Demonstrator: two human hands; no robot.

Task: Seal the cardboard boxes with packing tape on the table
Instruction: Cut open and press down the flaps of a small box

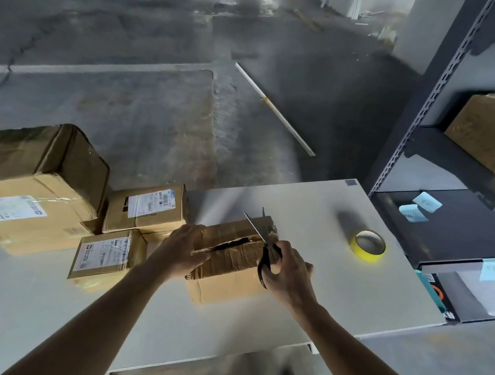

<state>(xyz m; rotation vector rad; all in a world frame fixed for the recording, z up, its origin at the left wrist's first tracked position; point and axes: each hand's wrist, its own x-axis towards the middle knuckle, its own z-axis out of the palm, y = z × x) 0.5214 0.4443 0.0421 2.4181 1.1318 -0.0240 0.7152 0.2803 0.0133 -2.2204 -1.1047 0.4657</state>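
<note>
A small worn cardboard box (228,279) sits in the middle of the white table (336,286), its top flaps parted along a dark gap. My left hand (184,249) rests on the box's left top edge with fingers curled over it. My right hand (288,271) grips black-handled scissors (264,249) with the blades spread open above the box's right top end. A yellow roll of packing tape (369,246) lies flat on the table to the right of the box, apart from both hands.
Three labelled cardboard boxes stand at the table's left: a large one (28,190), a medium one (147,208) and a small one (105,253). A dark metal shelf unit (442,157) with a box and sticky notes rises at the right. Concrete floor lies beyond.
</note>
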